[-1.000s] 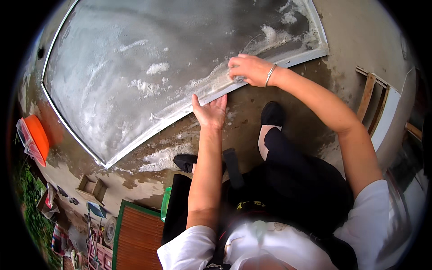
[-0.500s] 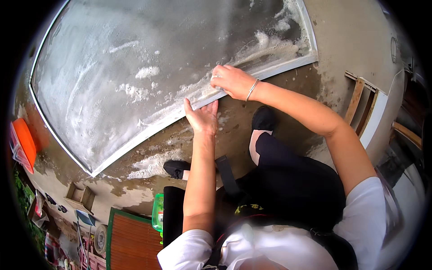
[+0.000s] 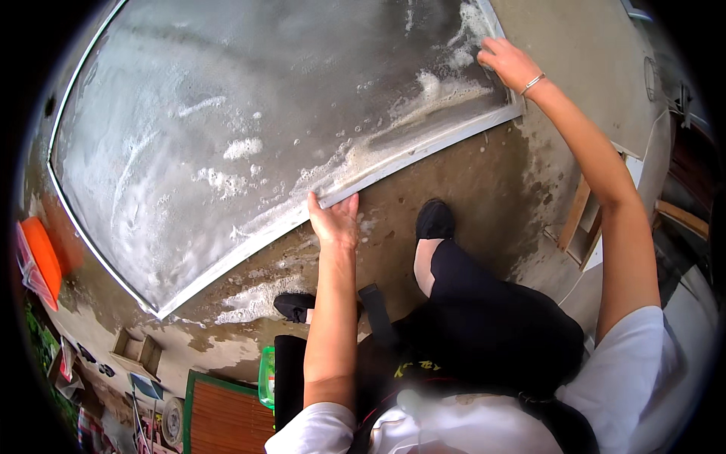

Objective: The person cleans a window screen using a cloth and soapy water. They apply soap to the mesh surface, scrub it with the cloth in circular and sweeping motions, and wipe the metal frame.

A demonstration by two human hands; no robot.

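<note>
A large grey window screen [image 3: 249,91] in a thin white frame [image 3: 423,147] stretches out before me, wet and streaked with soap foam [image 3: 242,148]. My left hand [image 3: 333,222] grips the frame's near rail, thumb on top and fingers underneath. Over by the right side rail, close to the near right corner, my right hand [image 3: 508,64] is closed with its fingertips curled down at the foam. Whatever lies in those fingers, if anything, is hidden. A thin bracelet [image 3: 533,83] circles my right wrist.
Beneath the screen is wet concrete floor [image 3: 454,178], with foam near my black shoe [image 3: 295,306]. An orange container [image 3: 41,257] stands far left, a green basket [image 3: 266,377] and brown board [image 3: 223,420] lower left, a wooden frame [image 3: 578,219] at right.
My right hand has moved right and away along the near rail to the right side rail. Foam along that rail looks thinner. My left hand keeps its grip on the frame.
</note>
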